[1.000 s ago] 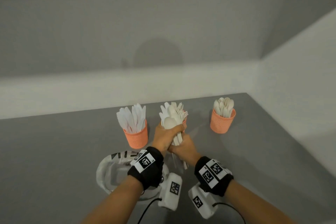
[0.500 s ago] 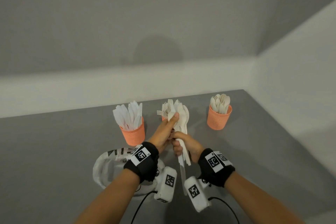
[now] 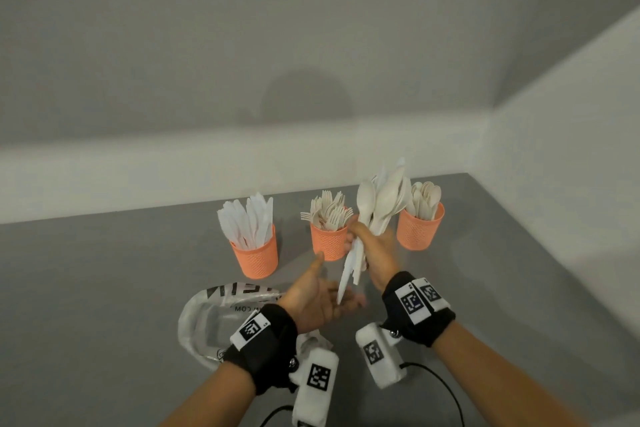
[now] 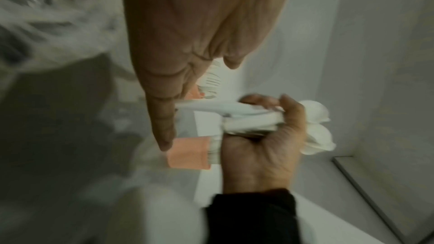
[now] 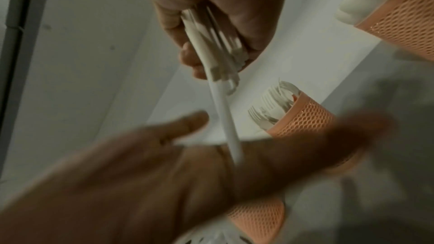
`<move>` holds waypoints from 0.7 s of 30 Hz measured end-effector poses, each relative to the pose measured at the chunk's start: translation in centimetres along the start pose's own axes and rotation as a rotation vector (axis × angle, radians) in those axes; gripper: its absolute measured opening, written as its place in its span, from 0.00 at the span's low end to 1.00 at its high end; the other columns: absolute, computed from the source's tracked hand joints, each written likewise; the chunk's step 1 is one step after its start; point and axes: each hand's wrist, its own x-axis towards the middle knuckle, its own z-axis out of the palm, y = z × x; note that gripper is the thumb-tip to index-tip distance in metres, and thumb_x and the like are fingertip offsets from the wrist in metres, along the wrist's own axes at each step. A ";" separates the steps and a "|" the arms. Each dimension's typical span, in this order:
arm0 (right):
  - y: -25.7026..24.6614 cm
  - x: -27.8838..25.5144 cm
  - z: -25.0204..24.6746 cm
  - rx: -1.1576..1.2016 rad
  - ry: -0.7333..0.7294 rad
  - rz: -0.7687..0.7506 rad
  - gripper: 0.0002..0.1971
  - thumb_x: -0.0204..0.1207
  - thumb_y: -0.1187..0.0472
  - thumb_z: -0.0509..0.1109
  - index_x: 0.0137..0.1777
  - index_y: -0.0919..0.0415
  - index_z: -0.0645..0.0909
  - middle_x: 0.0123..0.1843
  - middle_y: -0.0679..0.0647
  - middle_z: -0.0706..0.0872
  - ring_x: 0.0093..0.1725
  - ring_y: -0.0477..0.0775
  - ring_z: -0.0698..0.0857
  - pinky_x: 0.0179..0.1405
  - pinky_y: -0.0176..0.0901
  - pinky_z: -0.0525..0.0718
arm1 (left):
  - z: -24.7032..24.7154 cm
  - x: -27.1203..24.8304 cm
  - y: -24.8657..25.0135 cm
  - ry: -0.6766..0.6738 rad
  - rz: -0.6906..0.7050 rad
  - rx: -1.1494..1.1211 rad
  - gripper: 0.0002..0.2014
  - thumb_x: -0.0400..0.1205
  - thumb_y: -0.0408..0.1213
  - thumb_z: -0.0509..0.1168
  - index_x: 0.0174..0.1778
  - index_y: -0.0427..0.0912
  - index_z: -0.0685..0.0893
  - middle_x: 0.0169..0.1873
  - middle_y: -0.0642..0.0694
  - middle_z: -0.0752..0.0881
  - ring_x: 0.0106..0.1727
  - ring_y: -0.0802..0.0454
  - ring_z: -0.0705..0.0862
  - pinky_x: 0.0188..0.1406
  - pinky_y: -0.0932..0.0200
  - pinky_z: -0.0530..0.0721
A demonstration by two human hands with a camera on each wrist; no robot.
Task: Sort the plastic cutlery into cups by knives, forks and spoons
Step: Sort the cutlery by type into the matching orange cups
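Three orange mesh cups stand in a row on the grey table: the knife cup [image 3: 255,253] at left, the fork cup [image 3: 328,241] in the middle, the spoon cup [image 3: 418,230] at right. My right hand [image 3: 372,246] grips a bundle of white spoons [image 3: 382,204] by the handles [image 5: 211,44], bowls up, between the fork and spoon cups. My left hand [image 3: 318,298] lies palm up with straight fingers under the bundle's handle ends; one long handle [image 5: 229,127] reaches down to the palm [image 5: 187,173].
A crumpled clear plastic bag [image 3: 207,319] lies on the table near my left wrist. A white wall ledge [image 3: 207,166] runs behind the cups, and a side wall [image 3: 571,184] closes the table's right edge.
My left hand let go of the bundle and dropped back, palm up. My right hand carried the spoons up and to the right, toward the spoon cup.
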 end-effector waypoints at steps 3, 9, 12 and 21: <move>1.3 -0.8 0.6 -0.085 0.069 0.019 0.09 0.73 0.72 0.68 0.33 0.63 0.79 0.22 0.53 0.79 0.21 0.47 0.78 0.25 0.39 0.80 | 2.1 0.1 1.3 -0.020 0.066 -0.062 0.38 0.80 0.66 0.45 0.65 0.33 0.78 0.47 0.39 0.86 0.49 0.45 0.83 0.55 0.52 0.81; 2.8 -0.7 0.2 -0.040 0.062 0.152 0.05 0.74 0.70 0.66 0.38 0.63 0.78 0.15 0.50 0.70 0.14 0.46 0.70 0.16 0.33 0.70 | 2.3 1.2 1.2 0.088 0.131 0.077 0.27 0.76 0.66 0.57 0.38 0.41 0.77 0.31 0.46 0.74 0.35 0.52 0.76 0.42 0.60 0.77; 3.0 -1.2 0.0 -0.073 -0.018 0.135 0.10 0.75 0.74 0.63 0.33 0.64 0.75 0.15 0.50 0.68 0.14 0.46 0.68 0.15 0.33 0.68 | 2.1 0.3 2.5 0.107 0.350 0.284 0.21 0.82 0.55 0.56 0.38 0.38 0.76 0.27 0.42 0.76 0.27 0.50 0.77 0.32 0.60 0.76; 4.3 -1.7 0.2 -0.303 -0.111 0.147 0.12 0.71 0.78 0.59 0.33 0.61 0.74 0.15 0.45 0.70 0.15 0.44 0.66 0.18 0.38 0.67 | 1.5 -0.3 6.3 0.446 0.843 0.534 0.05 0.77 0.39 0.69 0.43 0.42 0.83 0.33 0.52 0.81 0.37 0.54 0.79 0.41 0.65 0.77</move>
